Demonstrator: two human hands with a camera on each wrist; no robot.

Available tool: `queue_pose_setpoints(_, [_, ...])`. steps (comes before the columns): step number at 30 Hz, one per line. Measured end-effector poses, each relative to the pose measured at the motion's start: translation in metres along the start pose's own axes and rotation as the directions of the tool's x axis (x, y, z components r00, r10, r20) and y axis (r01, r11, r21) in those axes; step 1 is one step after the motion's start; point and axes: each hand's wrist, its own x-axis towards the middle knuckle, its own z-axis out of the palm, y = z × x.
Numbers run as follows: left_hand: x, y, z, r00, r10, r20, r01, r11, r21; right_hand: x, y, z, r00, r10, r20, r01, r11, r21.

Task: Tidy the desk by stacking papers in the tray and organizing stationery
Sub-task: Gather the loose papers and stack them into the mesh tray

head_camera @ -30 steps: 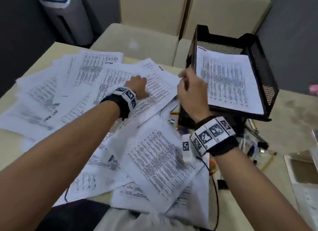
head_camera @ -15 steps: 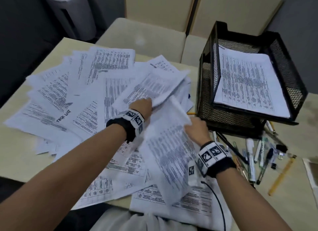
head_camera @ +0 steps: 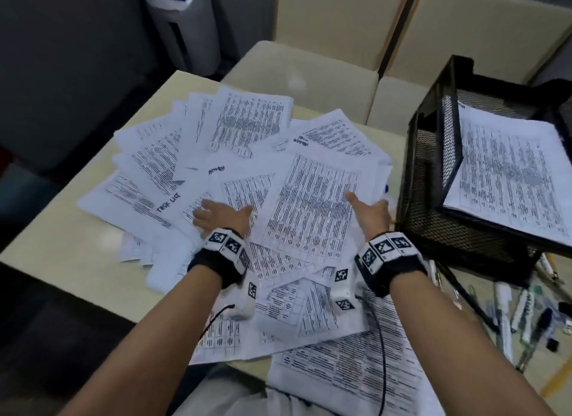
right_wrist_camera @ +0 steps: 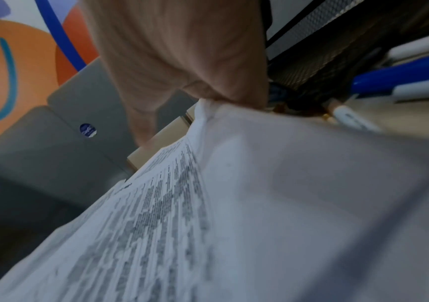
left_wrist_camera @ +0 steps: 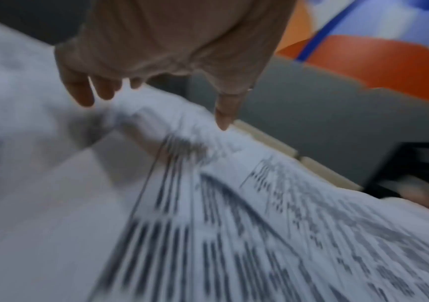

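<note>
Left hand (head_camera: 221,219), fingers spread, rests flat on the scattered sheets (head_camera: 148,164) mid-tabletop; right hand (head_camera: 370,212), fingers curled, clasps the top sheet (head_camera: 309,205) at its edge beside the mesh tray (head_camera: 433,183).

Behind the left grip (head_camera: 221,219) and the right grip (head_camera: 370,214), each wrist wears a black fabric band (head_camera: 210,268) topped by white blocks (head_camera: 227,245) printed with black-and-white square codes. A white camera box (head_camera: 342,288), coded likewise, hangs under each wrist, and a thin black cable (head_camera: 382,338) trails from it along the bare forearm. Pale cloth (head_camera: 278,406) covers the lap.
</note>
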Motion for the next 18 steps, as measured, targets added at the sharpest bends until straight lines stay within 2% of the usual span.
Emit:
queue_pose_setpoints(1, [0.002,-0.007,-0.005,0.996,-0.086,-0.026,0.085,0.996,-0.018,0.000,-0.002,0.004,0.999,-0.046,0.003,0.046,0.997,-0.068])
queue_pose_setpoints(2, [0.005,-0.013,-0.005,0.992,-0.123,-0.038,0.122,0.992,-0.019,-0.001,-0.006,0.008,0.995,-0.099,0.002,0.099,0.986,-0.134])
queue_pose_setpoints(5, [0.019,-0.019,0.005,0.998,-0.056,-0.005,0.056,0.998,-0.005,-0.004,-0.020,0.011,0.972,-0.230,-0.047,0.216,0.953,-0.211])
queue_pose_setpoints(6, [0.022,-0.019,0.004,1.000,-0.021,-0.004,0.021,1.000,-0.014,-0.005,-0.027,0.008,0.958,-0.270,-0.093,0.246,0.946,-0.213])
queue_pose_setpoints(8, [0.027,-0.023,-0.006,0.998,-0.025,-0.062,0.024,0.999,-0.027,-0.005,-0.042,-0.006,0.897,-0.367,-0.247,0.320,0.924,-0.210])
queue_pose_setpoints(10, [0.034,-0.032,-0.017,0.988,-0.088,-0.130,0.088,0.996,-0.010,-0.002,-0.058,-0.022,0.825,-0.387,-0.412,0.382,0.919,-0.100])
queue_pose_setpoints(12, [0.036,-0.042,-0.026,0.966,-0.192,-0.174,0.183,0.981,-0.066,0.005,-0.072,-0.031,0.783,-0.314,-0.537,0.429,0.898,0.101])
queue_pose_setpoints(15, [0.032,-0.049,-0.035,0.938,-0.314,-0.150,0.274,0.932,-0.236,0.015,-0.086,-0.020,0.791,-0.237,-0.564,0.461,0.837,0.294])
queue_pose_setpoints(16, [0.033,-0.049,-0.035,0.935,-0.331,-0.130,0.281,0.912,-0.298,0.015,-0.088,-0.010,0.815,-0.246,-0.525,0.443,0.848,0.291])
queue_pose_setpoints(18, [0.034,-0.049,-0.036,0.939,-0.328,-0.106,0.248,0.856,-0.454,0.016,-0.083,0.016,0.889,-0.278,-0.364,0.355,0.921,0.162])
